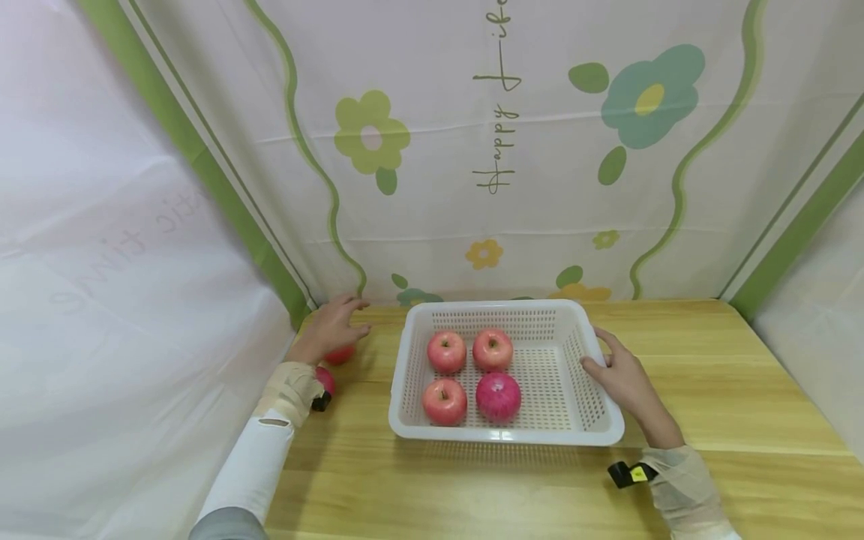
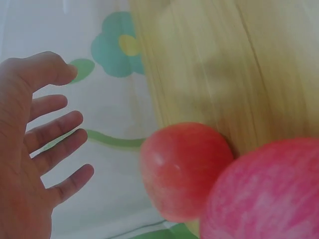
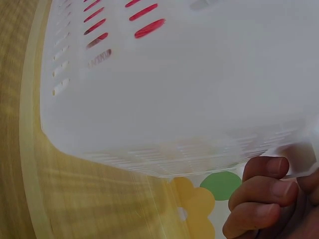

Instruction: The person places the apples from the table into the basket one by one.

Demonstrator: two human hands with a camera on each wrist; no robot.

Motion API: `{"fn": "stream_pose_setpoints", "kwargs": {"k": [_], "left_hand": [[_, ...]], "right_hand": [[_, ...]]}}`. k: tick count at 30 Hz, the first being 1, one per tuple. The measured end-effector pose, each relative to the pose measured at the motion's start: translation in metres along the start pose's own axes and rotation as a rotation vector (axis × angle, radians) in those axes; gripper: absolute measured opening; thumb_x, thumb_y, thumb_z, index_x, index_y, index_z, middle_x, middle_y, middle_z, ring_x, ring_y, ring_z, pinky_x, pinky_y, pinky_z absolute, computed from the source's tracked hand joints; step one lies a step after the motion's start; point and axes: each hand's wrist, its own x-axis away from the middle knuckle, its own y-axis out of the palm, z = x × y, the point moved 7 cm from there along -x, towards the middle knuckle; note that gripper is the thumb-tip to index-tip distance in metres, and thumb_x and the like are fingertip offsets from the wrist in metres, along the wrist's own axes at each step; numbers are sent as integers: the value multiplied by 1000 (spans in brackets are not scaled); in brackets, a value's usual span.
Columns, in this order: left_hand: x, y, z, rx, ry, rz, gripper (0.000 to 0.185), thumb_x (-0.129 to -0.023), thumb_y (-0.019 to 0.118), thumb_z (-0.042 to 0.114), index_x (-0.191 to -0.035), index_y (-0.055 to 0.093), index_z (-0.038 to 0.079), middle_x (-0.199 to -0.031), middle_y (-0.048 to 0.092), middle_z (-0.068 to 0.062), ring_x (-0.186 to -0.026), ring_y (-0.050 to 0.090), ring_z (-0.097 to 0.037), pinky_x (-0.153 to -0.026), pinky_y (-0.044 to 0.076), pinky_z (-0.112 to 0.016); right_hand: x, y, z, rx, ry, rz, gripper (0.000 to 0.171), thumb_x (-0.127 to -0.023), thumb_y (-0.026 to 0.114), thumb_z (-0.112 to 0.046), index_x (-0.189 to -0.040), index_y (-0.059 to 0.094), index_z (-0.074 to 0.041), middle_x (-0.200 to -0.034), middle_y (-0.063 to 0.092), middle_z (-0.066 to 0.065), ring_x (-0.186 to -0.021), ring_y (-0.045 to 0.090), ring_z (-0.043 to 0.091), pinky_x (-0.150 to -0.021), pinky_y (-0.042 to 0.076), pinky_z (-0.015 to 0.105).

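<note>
Near the back left corner of the wooden table (image 1: 709, 390), the left hand (image 1: 332, 324) hovers with its fingers spread and straight, holding nothing; the left wrist view shows the palm open and the fingers (image 2: 55, 130) apart, with the flowered cloth backdrop (image 1: 486, 150) behind them. Just under and beside that hand lies a red apple (image 1: 340, 355) on the table, and a second apple (image 1: 326, 379) sits close to the wrist, nearer the left edge; in the left wrist view the two fruits appear to touch, the first apple (image 2: 184, 169) at the table's edge against the cloth and the second apple (image 2: 264, 194) beside it. Toward the middle of the table, nearer the back edge, stands a white perforated basket (image 1: 594, 360) with four apples inside in two rows: two pale pink ones at the back (image 1: 446, 351) (image 1: 492, 349), another pink one at front left (image 1: 444, 401), and a deeper magenta one at front right (image 1: 498, 396). The right hand (image 1: 624, 379) grips the basket's right rim, thumb over the top edge; the right wrist view shows its fingers (image 3: 259, 194) curled under the rim of the basket (image 3: 174, 99).
</note>
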Motion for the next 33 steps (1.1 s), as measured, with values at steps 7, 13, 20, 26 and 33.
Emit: {"fn": "stream_pose_setpoints", "kwargs": {"k": [7, 13, 20, 26, 33], "left_hand": [[3, 3, -11, -17, -42, 0, 55, -92, 73, 26, -140, 65, 1, -142, 62, -26, -132, 57, -47, -111, 47, -66], [7, 5, -20, -31, -63, 16, 56, -90, 71, 30, -140, 66, 4, -145, 61, -22, -134, 56, -45, -110, 49, -64], [9, 11, -30, -39, -75, -3, 57, -90, 72, 30, -138, 65, 0, -148, 58, -25, -136, 53, -49, -113, 47, -65], [10, 16, -40, -50, -72, 11, 56, -90, 73, 29, -136, 66, -3, -143, 61, -27, -132, 56, -50, -114, 46, -63], [16, 22, -53, 5, -96, 6, 61, -85, 74, 27, -135, 64, -8, -133, 61, -31, -125, 57, -50, -112, 46, -64]], "right_hand": [[-1, 0, 0, -7, 9, 2, 79, -108, 60, -20, -169, 14, 0, -99, 75, 31, -76, 79, 33, -59, 66, 41], [-1, 1, 0, -6, 6, 2, 79, -108, 60, -20, -169, 15, 0, -99, 75, 29, -76, 79, 32, -59, 66, 41], [-1, 1, 0, -12, -3, 0, 78, -108, 60, -17, -169, 14, 1, -101, 75, 31, -76, 79, 33, -59, 66, 41], [-2, 1, 0, -12, -5, 1, 78, -108, 60, -18, -169, 14, 0, -100, 75, 30, -76, 79, 33, -58, 66, 41], [0, 1, 0, -18, -3, -4, 78, -108, 59, -19, -169, 14, 1, -100, 75, 31, -76, 79, 33, -58, 66, 41]]}}
